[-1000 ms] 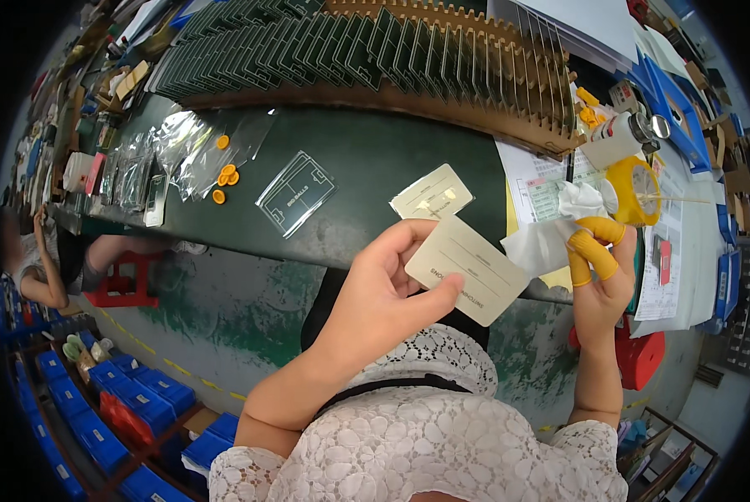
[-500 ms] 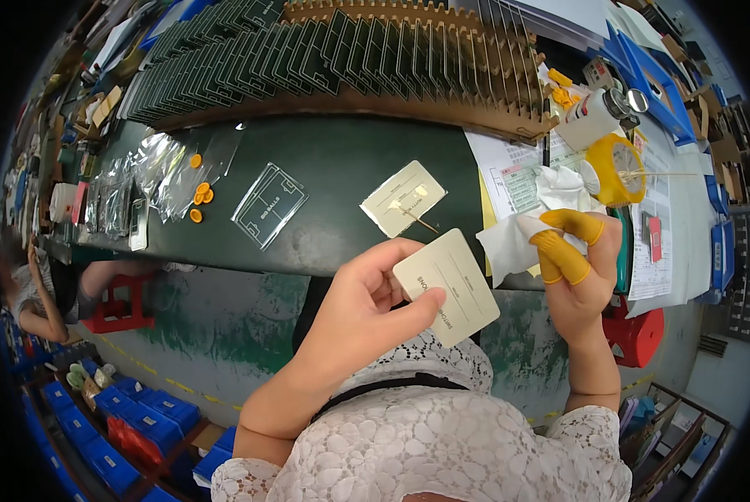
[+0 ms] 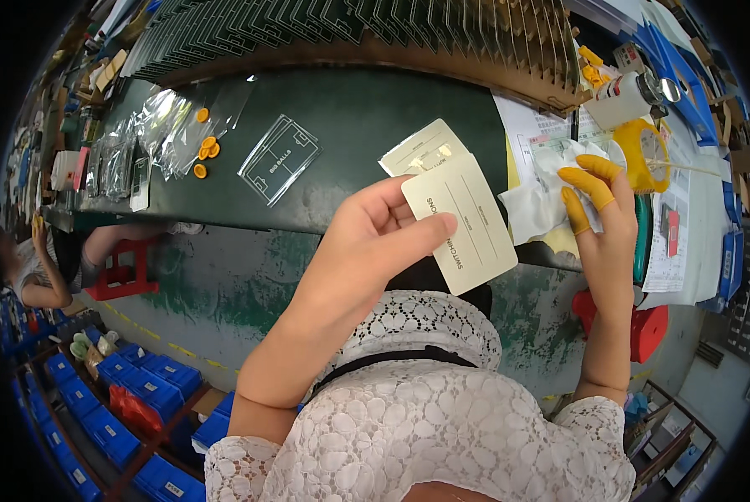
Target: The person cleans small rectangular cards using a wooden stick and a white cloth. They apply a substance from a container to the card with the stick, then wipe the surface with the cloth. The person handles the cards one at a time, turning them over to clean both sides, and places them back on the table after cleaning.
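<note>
My left hand (image 3: 362, 238) pinches a cream rectangular card (image 3: 469, 230) with rounded corners and dark print, thumb on its face. It is held tilted above the table's front edge. My right hand (image 3: 603, 222), wearing yellow finger cots, has its fingers apart over a crumpled white cloth (image 3: 532, 207) on the table; the fingertips touch or nearly touch it. Behind the held card, a similar cream card (image 3: 429, 142) with a shiny patch lies partly covered from view. A dark green card with white lines (image 3: 279, 159) lies further left on the dark green table (image 3: 341, 117).
A slotted wooden rack (image 3: 442, 75) full of dark green panels spans the back. Orange caps (image 3: 208, 149) and clear plastic bags (image 3: 161, 125) lie at left. A yellow-wrapped container (image 3: 643, 155) with a stick, a white bottle (image 3: 618, 105) and papers stand at right. Another person (image 3: 44, 268) sits far left.
My right hand has gone from gripping the cloth to spread fingers, moving up and right. The cloth now rests on the table. My left hand still holds the card, which overlaps the one behind.
</note>
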Demonstrator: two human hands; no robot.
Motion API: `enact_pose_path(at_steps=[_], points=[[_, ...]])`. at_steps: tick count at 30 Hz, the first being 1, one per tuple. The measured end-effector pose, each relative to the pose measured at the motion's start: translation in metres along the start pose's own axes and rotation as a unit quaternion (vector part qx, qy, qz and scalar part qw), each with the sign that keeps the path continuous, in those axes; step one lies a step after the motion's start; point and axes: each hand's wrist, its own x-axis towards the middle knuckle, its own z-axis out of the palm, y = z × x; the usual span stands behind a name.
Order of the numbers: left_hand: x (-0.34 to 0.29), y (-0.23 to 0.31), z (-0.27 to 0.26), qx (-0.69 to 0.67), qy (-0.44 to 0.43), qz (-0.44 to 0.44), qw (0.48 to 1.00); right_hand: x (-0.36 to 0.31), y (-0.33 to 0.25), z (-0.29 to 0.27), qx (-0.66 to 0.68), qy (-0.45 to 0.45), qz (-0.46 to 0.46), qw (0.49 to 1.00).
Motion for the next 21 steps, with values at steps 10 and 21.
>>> enact_pose_path(at_steps=[10,21], points=[[-0.003,-0.008,-0.003,0.036,0.011,0.022,0.999,0.006,0.003,-0.008,0.040,0.033,-0.002,0.999],[-0.010,-0.005,0.004,0.070,0.035,-0.007,0.997,0.015,-0.020,0.022,-0.225,-0.026,-0.105,0.968]])
